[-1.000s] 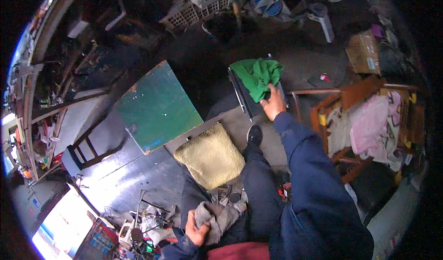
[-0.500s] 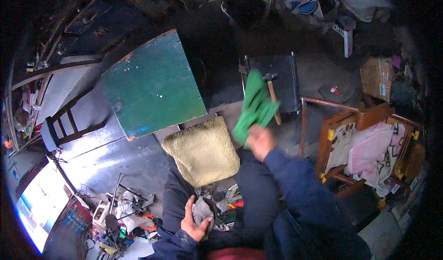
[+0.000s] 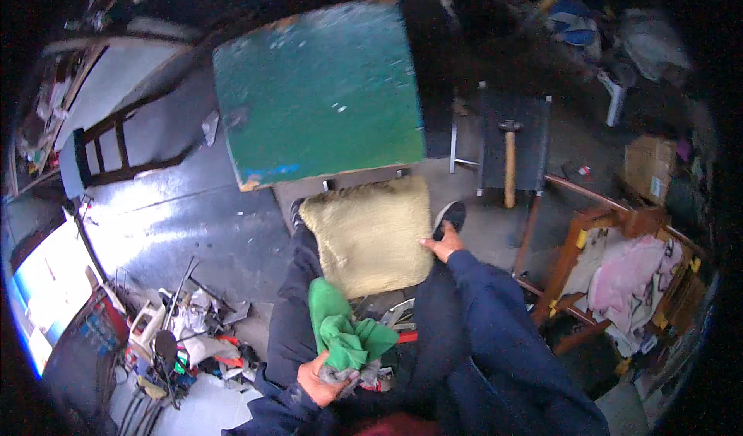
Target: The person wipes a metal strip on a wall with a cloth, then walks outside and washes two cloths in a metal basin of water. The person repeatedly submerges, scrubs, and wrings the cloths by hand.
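Two cloths, green cloth [image 3: 340, 329] over grey rag [image 3: 352, 376], are clenched in the left hand [image 3: 323, 378], near at the lap. Just beyond, the yellow cushion [image 3: 370, 235] is touched at its right edge by the released right hand [image 3: 443, 244]. Farther: green board [image 3: 321, 92], hammer [image 3: 509, 161] on dark stand [image 3: 534, 138], concrete floor [image 3: 193, 219].
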`<action>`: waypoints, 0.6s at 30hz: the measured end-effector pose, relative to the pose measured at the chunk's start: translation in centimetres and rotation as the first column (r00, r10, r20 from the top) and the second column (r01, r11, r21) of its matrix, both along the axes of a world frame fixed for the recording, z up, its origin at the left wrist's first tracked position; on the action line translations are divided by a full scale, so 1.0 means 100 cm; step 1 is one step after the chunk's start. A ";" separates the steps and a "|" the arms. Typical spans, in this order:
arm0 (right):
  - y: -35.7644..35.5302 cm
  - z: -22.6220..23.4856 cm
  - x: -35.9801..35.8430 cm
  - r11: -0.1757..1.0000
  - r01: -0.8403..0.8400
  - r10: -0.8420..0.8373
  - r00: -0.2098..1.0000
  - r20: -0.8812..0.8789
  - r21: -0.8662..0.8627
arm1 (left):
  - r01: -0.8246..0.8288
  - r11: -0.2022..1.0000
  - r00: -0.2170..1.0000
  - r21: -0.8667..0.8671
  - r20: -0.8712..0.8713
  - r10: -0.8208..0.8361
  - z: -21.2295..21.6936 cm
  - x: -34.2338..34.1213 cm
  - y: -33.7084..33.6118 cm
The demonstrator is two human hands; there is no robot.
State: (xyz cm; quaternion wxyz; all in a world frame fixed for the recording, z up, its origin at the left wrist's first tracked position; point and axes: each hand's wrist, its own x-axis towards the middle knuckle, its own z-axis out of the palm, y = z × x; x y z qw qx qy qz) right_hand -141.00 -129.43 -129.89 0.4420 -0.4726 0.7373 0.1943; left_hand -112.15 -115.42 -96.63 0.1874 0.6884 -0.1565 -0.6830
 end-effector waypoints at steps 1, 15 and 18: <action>0.005 -0.022 0.003 0.990 0.109 -0.129 0.957 0.261 0.092 | 0.047 0.999 0.999 0.016 0.011 -0.048 -0.003 0.004 0.005; 0.046 0.079 0.159 0.995 -0.083 0.093 0.962 0.256 -0.050 | 0.036 0.994 0.995 -0.102 0.092 -0.026 0.010 0.036 0.058; 0.043 0.110 0.183 0.980 -0.194 0.201 0.945 0.257 -0.050 | -0.063 0.992 0.989 -0.108 0.129 0.077 0.015 0.034 0.069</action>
